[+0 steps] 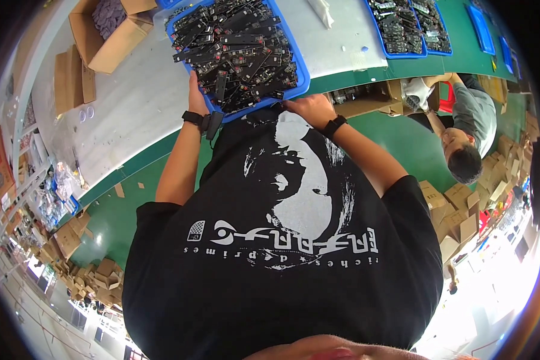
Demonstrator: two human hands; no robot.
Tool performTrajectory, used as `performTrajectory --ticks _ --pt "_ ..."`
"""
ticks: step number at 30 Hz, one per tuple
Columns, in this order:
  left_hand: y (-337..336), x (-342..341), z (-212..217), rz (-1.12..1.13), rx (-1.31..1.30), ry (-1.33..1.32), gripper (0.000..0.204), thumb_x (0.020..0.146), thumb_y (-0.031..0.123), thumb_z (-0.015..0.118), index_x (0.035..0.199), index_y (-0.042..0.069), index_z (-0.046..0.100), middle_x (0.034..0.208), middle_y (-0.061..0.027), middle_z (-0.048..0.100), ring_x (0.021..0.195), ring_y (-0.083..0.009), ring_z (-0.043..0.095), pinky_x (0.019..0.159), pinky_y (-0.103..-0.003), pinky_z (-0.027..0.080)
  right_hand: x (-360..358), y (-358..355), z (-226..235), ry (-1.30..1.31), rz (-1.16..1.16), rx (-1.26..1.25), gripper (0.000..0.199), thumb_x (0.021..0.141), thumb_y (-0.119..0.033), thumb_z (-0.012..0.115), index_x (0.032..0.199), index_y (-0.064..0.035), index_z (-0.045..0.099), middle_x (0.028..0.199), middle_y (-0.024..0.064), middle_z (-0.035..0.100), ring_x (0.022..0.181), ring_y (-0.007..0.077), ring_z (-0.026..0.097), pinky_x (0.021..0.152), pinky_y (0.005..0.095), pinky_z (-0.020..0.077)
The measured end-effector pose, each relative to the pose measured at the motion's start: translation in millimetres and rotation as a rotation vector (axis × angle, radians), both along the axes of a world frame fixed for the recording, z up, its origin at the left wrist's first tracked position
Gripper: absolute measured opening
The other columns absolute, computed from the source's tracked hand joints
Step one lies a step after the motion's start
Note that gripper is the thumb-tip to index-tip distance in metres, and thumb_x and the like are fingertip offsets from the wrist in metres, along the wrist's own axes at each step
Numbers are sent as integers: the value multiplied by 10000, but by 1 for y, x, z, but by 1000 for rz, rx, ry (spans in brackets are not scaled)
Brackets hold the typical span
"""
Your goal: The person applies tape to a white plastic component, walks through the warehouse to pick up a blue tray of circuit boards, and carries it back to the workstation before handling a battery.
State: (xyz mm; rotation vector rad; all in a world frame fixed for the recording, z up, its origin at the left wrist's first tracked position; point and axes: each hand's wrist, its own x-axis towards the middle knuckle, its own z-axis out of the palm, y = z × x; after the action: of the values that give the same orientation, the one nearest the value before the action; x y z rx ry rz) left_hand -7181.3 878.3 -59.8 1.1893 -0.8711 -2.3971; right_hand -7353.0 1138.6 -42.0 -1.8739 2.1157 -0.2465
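Observation:
In front of me at the table edge is a blue plastic tray (303, 73), heaped with many slim black electronic strips (240, 51) that show small red and silver parts. My left hand (197, 96) is against the tray's left side, thumb up along the wall; its other fingers are hidden. At the near right corner my right hand (312, 110) is closed on the tray's edge, thumb pointing left under the rim and fingertips mostly out of sight. Dark bands circle both wrists, and a small dark piece hangs from the left one.
An open cardboard box (108, 36) with grey pieces stands on the white table (132, 96) at the left. Two more filled blue trays (402, 55) lie at the far right. A person (471, 120) sits low at the right. Cardboard boxes (459, 210) crowd the green floor.

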Motion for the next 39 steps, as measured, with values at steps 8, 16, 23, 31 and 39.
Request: performTrajectory --ticks 8,16,23,31,39 --pt "9 -4 13 -15 -93 -15 541 907 512 392 1218 80 490 1141 -69 584 1020 -223 571 889 -377 461 -3 -6 -26 -4 71 -85 155 743 -229 560 882 -195 620 653 23 600 577 206 609 499 334 479" --pt "0 4 -2 -2 -42 1 538 911 504 387 1227 79 485 1147 -78 581 1020 -231 573 884 -385 466 -14 16 7 -271 25 -243 149 732 -172 621 877 -145 607 592 49 563 539 241 579 497 347 461" --pt "0 -3 10 -15 -14 29 611 903 556 338 1234 61 478 1160 -88 576 1024 -237 569 901 -375 452 -31 -48 104 -305 -188 -369 210 757 -256 641 872 -89 589 644 75 593 581 261 588 531 372 469" --pt "-35 -2 -6 -4 -41 43 685 891 604 297 1234 38 472 1164 -105 573 1025 -242 570 907 -375 452 -110 -89 34 -495 -636 -233 446 815 -408 611 1102 -67 581 879 108 656 800 225 626 699 325 487" --pt "-41 -29 7 55 -8 71 667 886 602 332 1212 44 497 1122 -98 599 973 -229 600 863 -366 486 -130 -116 -47 -1568 -1038 108 791 819 -652 410 1303 -26 417 1300 142 451 1170 258 432 927 424 369"
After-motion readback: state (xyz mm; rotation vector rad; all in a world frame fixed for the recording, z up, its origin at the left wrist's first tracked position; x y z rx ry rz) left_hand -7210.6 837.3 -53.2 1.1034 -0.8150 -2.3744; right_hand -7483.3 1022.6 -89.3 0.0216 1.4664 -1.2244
